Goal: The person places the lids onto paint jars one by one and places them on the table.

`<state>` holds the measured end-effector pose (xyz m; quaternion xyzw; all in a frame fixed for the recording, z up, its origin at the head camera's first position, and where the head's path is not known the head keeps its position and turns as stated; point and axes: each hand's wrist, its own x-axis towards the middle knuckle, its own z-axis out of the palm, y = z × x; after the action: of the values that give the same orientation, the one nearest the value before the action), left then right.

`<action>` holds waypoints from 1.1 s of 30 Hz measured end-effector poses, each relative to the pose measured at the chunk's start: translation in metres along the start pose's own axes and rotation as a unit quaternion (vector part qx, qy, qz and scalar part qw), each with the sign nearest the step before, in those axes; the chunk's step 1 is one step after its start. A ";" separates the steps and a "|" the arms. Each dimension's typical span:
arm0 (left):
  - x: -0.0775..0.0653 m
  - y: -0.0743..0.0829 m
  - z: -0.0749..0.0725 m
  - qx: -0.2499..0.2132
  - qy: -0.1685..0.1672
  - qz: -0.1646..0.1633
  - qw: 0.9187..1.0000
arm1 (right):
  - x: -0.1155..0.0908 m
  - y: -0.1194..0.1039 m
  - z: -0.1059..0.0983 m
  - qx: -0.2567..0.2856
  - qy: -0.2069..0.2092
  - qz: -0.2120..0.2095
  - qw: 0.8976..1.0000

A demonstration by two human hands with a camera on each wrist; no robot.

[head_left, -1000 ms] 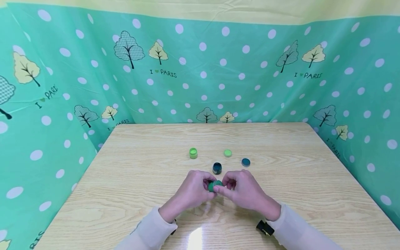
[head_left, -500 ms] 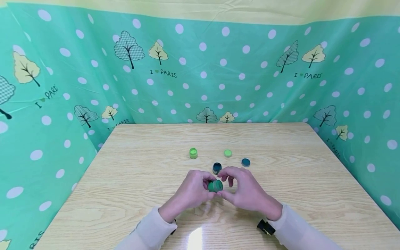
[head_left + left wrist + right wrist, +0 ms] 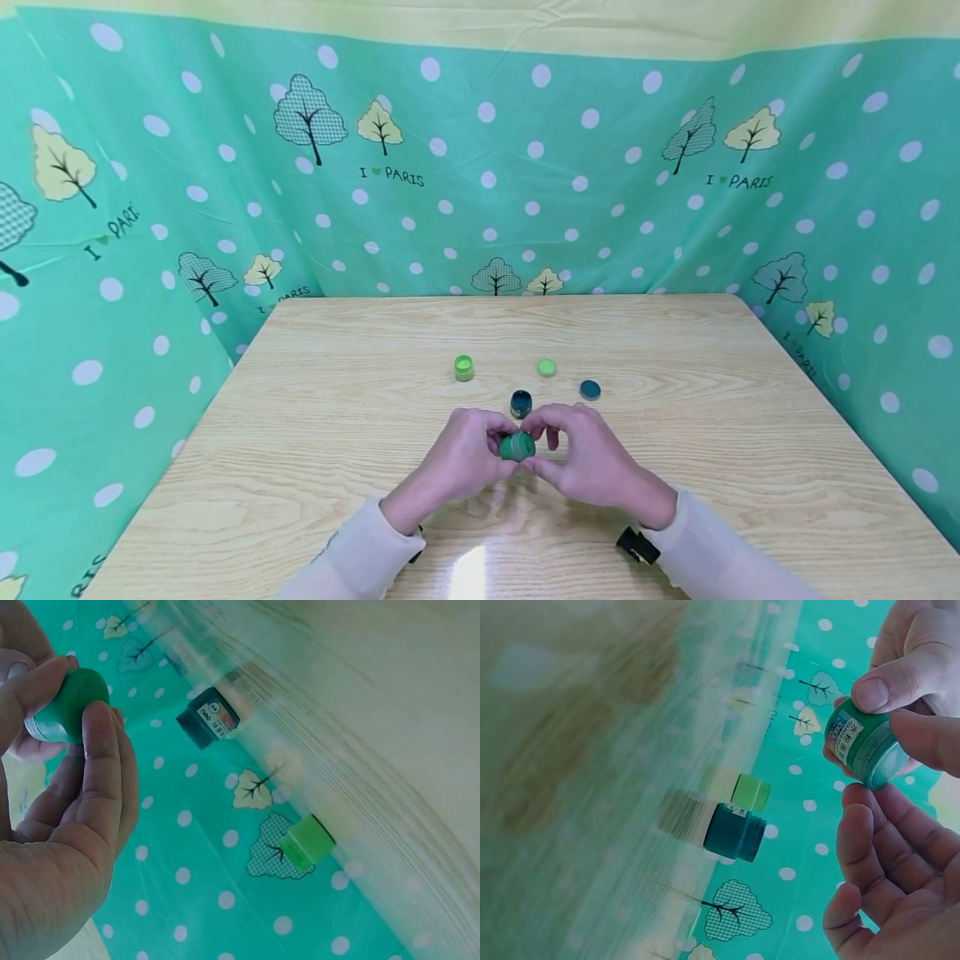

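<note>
A small green paint jar [image 3: 514, 447] is held on its side above the table. My left hand [image 3: 467, 454] grips its base end, with the thumb and fingers around it. At the other end, my right hand [image 3: 592, 458] has its thumb and forefinger on the translucent lid end, its other fingers apart from the jar. The right wrist view shows a white label on the jar [image 3: 849, 735] and the left thumb pressing its side. In the left wrist view the green base [image 3: 84, 696] shows between the left fingers, the lid end hidden.
Beyond the hands stand an uncapped dark blue paint jar [image 3: 521, 404] and an uncapped light green paint jar [image 3: 464, 368]. A light green lid [image 3: 547, 367] and a dark blue lid [image 3: 590, 390] lie to their right. A patterned curtain [image 3: 525, 167] surrounds the wooden table [image 3: 337, 400].
My right fingers let go of the jar's lid end and spread, uncovering it, then came back to touch it. The left hand kept its hold; the other jars and lids stayed put.
</note>
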<state>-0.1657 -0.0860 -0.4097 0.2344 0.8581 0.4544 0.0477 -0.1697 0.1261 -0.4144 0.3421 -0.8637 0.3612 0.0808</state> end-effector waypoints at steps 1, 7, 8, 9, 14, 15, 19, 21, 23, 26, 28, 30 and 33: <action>0.000 0.000 0.000 0.000 0.000 -0.002 1.000 | 0.000 0.000 0.000 0.000 0.000 0.000 1.000; 0.001 -0.001 0.000 -0.001 0.003 -0.001 1.000 | 0.000 0.000 0.001 -0.006 0.005 -0.001 1.000; 0.001 -0.001 0.000 0.001 0.004 0.000 1.000 | 0.000 0.000 0.001 -0.009 0.006 0.000 1.000; 0.001 -0.001 0.000 0.004 0.005 0.000 1.000 | 0.000 0.001 0.001 -0.012 0.007 0.002 1.000; 0.002 0.000 0.000 0.017 0.010 0.003 1.000 | -0.001 0.001 0.002 -0.024 0.011 0.013 1.000; 0.002 0.000 0.000 0.018 0.010 0.003 1.000 | 0.000 0.001 0.002 -0.025 0.010 0.015 1.000; 0.002 0.000 0.000 0.017 0.010 0.002 1.000 | 0.000 0.000 0.002 -0.031 0.007 0.017 0.999; 0.002 0.000 0.000 0.016 0.009 0.001 1.000 | 0.000 -0.001 0.002 -0.034 0.006 0.017 0.999; 0.002 0.000 0.001 0.016 0.009 0.000 1.000 | 0.000 -0.001 0.003 -0.038 0.006 0.016 0.999; 0.002 0.000 0.001 0.016 0.010 0.001 1.000 | 0.000 -0.003 0.003 -0.042 0.007 0.017 0.999; 0.002 0.000 0.001 0.016 0.012 0.005 1.000 | 0.000 -0.003 0.004 -0.043 0.007 0.019 0.999; 0.002 -0.001 0.001 0.016 0.012 0.005 1.000 | 0.000 -0.003 0.004 -0.041 0.007 0.021 0.999; 0.002 -0.001 0.001 0.017 0.012 0.006 1.000 | 0.000 -0.003 0.005 -0.036 0.008 0.024 0.999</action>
<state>-0.1676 -0.0849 -0.4109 0.2346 0.8650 0.4426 0.0307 -0.1671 0.1213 -0.4170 0.3150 -0.8834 0.3348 0.0913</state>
